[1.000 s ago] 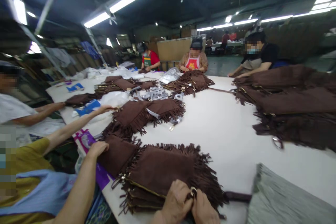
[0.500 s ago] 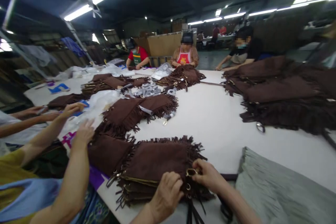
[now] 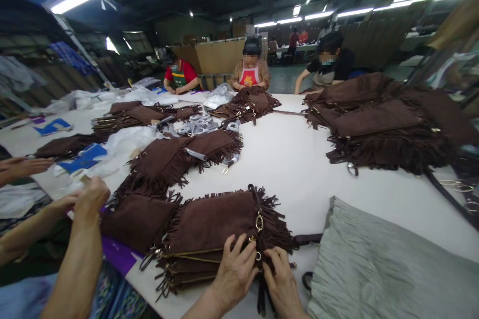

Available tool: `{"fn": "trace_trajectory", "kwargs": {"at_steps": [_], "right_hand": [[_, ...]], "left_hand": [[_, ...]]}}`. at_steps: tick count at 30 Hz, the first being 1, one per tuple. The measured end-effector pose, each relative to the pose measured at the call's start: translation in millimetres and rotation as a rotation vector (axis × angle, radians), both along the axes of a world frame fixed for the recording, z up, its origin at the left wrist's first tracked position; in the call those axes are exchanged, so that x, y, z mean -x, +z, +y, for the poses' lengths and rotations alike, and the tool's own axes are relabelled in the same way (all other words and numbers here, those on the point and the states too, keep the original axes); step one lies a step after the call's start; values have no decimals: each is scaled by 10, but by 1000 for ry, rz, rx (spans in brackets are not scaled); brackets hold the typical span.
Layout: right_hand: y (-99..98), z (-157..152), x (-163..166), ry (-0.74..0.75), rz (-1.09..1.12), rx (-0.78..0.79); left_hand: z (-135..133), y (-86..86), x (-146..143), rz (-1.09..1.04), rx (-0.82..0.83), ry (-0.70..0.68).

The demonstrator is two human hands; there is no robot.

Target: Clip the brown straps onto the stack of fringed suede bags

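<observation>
My left hand (image 3: pixel 235 271) lies flat on the near edge of the stack of fringed brown suede bags (image 3: pixel 215 232), fingers spread wide over the top bag and its brass zipper line, pressing rather than gripping. My right hand (image 3: pixel 281 283) sits just beside it, almost touching, fingers dug into the fringe at the stack's right corner; I cannot tell whether they are clamped on anything there. A dark strap (image 3: pixel 260 301) hangs down between my two hands off the front of the bench (image 3: pixel 307 169). A gold ring clasp (image 3: pixel 259 221) rests on the top bag just above my fingertips, on a strip that runs up its right side. The stack sits at the bench's near edge, right in front of me. To its right, a grey pleated cloth (image 3: pixel 389 264) lies across the corner of the bench. To its left, another brown bag lies on a purple sheet (image 3: pixel 116 255), and a co-worker's hand (image 3: pixel 90 194) hovers near white plastic wrapping (image 3: pixel 127 142). Beyond, a second fringed pile (image 3: pixel 175 159) sits mid-bench, a big heap of bags (image 3: pixel 381 129) on the far right, and three people work at the far end.
</observation>
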State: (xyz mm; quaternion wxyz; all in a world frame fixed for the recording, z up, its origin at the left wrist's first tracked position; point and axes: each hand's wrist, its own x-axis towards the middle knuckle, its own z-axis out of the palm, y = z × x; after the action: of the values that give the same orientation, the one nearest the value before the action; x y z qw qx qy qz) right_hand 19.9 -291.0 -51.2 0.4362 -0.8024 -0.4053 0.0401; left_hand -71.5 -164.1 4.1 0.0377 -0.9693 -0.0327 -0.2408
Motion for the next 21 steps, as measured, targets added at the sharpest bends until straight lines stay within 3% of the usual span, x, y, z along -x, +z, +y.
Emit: {"fn": "trace_trajectory", "kwargs": {"at_steps": [4, 9, 12, 15, 18, 21], "right_hand": [[-257, -212, -130, -85, -42, 42], [-540, -563, -788, -399, -344, 113], [-512, -565, -1102, -315, -408, 186], [-396, -446, -1186, -247, -396, 301], [-310, -386, -1042, -250, -393, 355], [-272, -420, -651, -202, -418, 191]], "left_hand": [[-52, -173, 60, -15, -40, 70], [-61, -270, 48, -3, 1, 52], [-51, -227, 54, 57, 25, 21], [-55, -186, 85, 75, 119, 6], [-111, -175, 92, 55, 471, 11], [-248, -167, -2, 121, 1139, 112]]}}
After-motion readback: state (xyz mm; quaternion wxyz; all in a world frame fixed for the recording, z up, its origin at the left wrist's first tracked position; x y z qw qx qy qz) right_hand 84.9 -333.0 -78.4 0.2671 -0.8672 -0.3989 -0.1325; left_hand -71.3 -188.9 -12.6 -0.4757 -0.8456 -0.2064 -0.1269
